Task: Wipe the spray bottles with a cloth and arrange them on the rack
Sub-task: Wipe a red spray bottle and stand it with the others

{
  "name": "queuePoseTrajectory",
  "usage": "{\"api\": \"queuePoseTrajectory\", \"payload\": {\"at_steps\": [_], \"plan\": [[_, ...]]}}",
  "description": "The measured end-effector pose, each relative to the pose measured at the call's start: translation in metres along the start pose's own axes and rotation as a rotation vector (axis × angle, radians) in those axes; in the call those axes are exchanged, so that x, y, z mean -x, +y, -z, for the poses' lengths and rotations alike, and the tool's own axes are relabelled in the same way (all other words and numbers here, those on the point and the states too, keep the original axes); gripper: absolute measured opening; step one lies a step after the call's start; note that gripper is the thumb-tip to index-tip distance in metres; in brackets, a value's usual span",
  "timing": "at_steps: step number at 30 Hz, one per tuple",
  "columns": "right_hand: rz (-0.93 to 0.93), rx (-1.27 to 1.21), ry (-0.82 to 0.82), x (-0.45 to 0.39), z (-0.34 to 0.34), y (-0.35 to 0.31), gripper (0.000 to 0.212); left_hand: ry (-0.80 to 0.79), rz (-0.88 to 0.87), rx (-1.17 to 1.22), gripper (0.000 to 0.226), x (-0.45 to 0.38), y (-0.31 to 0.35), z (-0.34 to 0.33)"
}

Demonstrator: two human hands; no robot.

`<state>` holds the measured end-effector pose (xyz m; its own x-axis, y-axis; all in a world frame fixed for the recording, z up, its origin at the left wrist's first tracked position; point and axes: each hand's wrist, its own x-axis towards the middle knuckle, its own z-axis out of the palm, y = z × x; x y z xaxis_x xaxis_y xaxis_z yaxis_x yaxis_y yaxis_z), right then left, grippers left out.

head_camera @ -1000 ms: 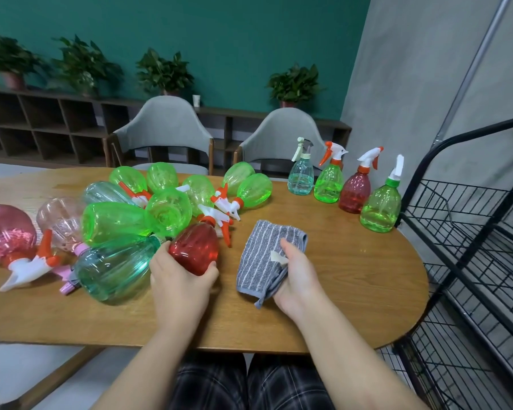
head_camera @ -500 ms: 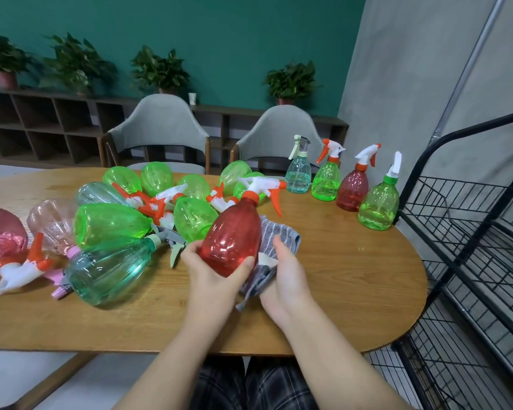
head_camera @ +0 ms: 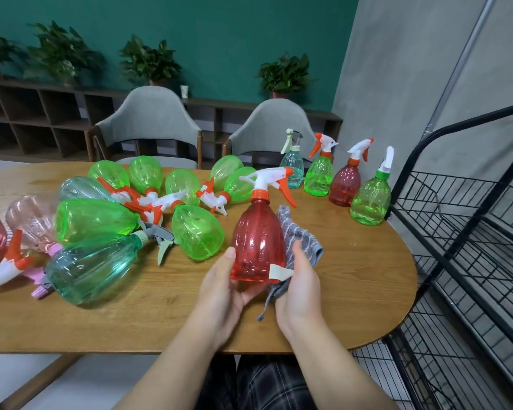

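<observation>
My left hand (head_camera: 222, 287) holds a red spray bottle (head_camera: 256, 247) upright by its base, just above the wooden table (head_camera: 353, 291). Its white and orange trigger head points right. My right hand (head_camera: 298, 288) presses a grey striped cloth (head_camera: 296, 235) against the bottle's right side. Several green, teal and pink bottles (head_camera: 196, 235) lie on their sides across the left half of the table. Several more bottles (head_camera: 369, 202) stand upright in a row at the table's far right. The black wire rack (head_camera: 468, 232) stands to the right of the table.
Two grey chairs (head_camera: 148, 125) stand behind the table. A low wooden shelf unit (head_camera: 36, 122) with potted plants runs along the green wall. The rack's wire shelves sit close against the table's right end.
My left hand lifted the red bottle from lying among the pile and stood it upright. My right hand picked the cloth off the table and brought it against the bottle.
</observation>
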<state>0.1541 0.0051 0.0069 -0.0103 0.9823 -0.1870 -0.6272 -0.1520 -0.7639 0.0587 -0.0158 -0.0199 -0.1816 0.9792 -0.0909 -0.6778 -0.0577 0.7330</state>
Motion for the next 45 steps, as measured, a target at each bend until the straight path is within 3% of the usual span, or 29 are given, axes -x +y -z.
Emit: {"api": "queuePoseTrajectory", "payload": {"at_steps": [6, 11, 14, 15, 18, 19, 21, 25, 34, 39, 43, 45], "plan": [[0.059, 0.173, 0.032, 0.001, 0.006, 0.009, 0.045, -0.02, 0.137, 0.063, 0.074, -0.005, -0.007, 0.004], [0.22, 0.322, -0.017, 0.006, 0.004, -0.003, 0.009, -0.045, 0.139, 0.108, 0.076, -0.005, -0.009, 0.013], [0.438, 0.403, -0.136, 0.005, -0.014, -0.016, 0.01, -0.044, 0.12, 0.096, 0.091, -0.005, -0.01, 0.014], [0.519, 0.492, -0.177, 0.001, -0.019, -0.019, 0.009, -0.053, 0.123, 0.083, 0.099, -0.005, -0.01, 0.014], [0.808, 1.052, -0.416, -0.017, -0.023, -0.023, 0.047, -0.103, 0.126, 0.092, 0.105, -0.006, -0.012, 0.015], [0.851, 1.244, -0.461, -0.023, -0.022, -0.023, 0.053, -0.11, 0.123, 0.106, 0.098, -0.007, -0.012, 0.016], [0.869, 1.372, -0.494, -0.029, -0.017, -0.018, 0.058, -0.122, 0.107, 0.123, 0.077, -0.008, -0.012, 0.016], [0.917, 1.296, -0.557, -0.026, -0.011, -0.011, 0.055, -0.095, 0.113, 0.088, 0.073, -0.008, -0.011, 0.012], [1.106, 1.353, -0.716, -0.005, 0.0, 0.004, 0.05, -0.027, 0.114, 0.192, 0.09, -0.002, -0.007, 0.013], [1.089, 1.232, -0.791, 0.002, 0.017, 0.008, 0.043, 0.024, 0.165, 0.151, 0.096, -0.002, -0.006, 0.018], [1.023, 1.091, -0.871, 0.007, 0.023, 0.009, 0.033, 0.017, 0.093, 0.124, 0.073, 0.0, -0.005, 0.014], [0.968, 0.976, -0.866, 0.011, 0.028, 0.009, 0.022, -0.018, 0.143, 0.114, 0.068, -0.002, -0.006, 0.012]]}}
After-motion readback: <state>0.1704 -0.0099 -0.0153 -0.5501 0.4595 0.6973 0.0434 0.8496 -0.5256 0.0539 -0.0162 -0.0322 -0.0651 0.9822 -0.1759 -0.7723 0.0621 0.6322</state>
